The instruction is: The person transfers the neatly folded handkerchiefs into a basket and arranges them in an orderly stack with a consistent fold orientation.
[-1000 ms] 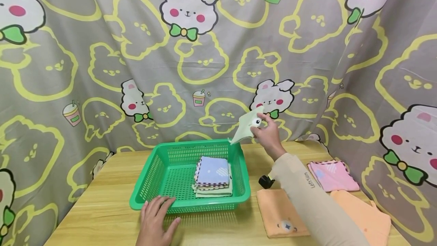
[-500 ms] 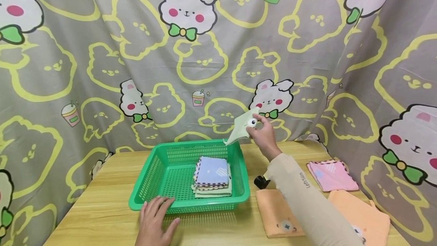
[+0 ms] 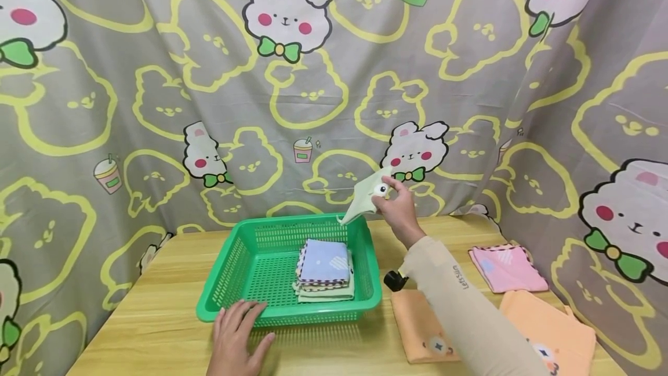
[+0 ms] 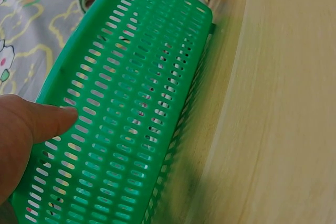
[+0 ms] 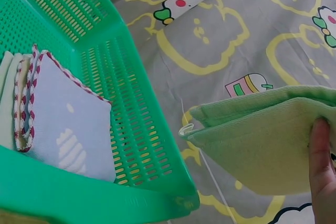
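Note:
In the head view, my right hand (image 3: 400, 209) pinches a folded pale green towel (image 3: 361, 195) with an eye patch, raised over the back right corner of the green basket (image 3: 209, 311). The right wrist view shows the towel's (image 5: 252, 145) folded layers and a small loop at its corner. My left hand (image 3: 239, 338) grips the basket's front rim, fingers over the top and thumb (image 4: 55, 121) against the outer wall. Inside, on the basket's right side, a blue towel (image 3: 325, 261) lies on a stack with a pale green towel (image 3: 329, 293) at the bottom.
Right of the basket, two folded orange towels (image 3: 417, 321) lie on the wooden table (image 3: 151, 300), one partly behind the right sleeve. A folded pink towel (image 3: 508, 268) lies farther back. A patterned curtain (image 3: 313, 103) hangs close behind the table. A small black device (image 3: 395, 280) sits at the right wrist.
My right hand has moved left with the pale green towel, bringing it farther over the basket's back right corner. The left hand has stayed at the front rim.

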{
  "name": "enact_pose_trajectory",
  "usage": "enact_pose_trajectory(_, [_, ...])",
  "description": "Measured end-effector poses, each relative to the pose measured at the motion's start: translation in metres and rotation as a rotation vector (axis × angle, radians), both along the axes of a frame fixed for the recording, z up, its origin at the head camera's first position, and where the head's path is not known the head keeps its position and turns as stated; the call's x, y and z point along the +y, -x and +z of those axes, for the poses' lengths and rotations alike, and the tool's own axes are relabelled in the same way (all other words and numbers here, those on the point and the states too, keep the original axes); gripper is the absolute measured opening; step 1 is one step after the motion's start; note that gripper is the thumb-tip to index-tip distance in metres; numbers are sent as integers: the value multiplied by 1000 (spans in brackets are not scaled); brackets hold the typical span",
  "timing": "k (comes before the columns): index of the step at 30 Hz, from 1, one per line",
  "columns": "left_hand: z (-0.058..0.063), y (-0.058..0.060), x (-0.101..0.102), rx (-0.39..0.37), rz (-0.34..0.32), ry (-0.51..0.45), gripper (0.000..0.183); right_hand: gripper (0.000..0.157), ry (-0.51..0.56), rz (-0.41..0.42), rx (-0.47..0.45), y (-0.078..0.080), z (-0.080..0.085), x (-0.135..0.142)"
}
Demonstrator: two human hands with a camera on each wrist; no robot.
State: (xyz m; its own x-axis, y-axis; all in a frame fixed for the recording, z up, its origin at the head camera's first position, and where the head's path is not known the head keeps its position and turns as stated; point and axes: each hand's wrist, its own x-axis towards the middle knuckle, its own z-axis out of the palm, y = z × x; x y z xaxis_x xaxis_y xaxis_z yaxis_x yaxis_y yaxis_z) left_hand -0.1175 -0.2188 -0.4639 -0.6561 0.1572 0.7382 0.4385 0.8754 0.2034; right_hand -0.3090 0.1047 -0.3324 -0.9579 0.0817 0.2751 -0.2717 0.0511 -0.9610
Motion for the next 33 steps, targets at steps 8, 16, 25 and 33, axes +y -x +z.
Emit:
enact_pose_trajectory(8, [1,0,0,5,-7,-5,56,59,20,18,-16,-2,1,-5])
enact_pose_trajectory(16, [0,0,0,2,1,5,56,57,37,33,-10,-2,0,-11])
enact_pose_trajectory(25, [0,-1,1,-8,4,1,57,56,31,28,-24,-3,-1,-14])
enact_pose_trajectory(33, [0,0,1,14,-6,1,56,54,43,35,-14,-4,0,-16])
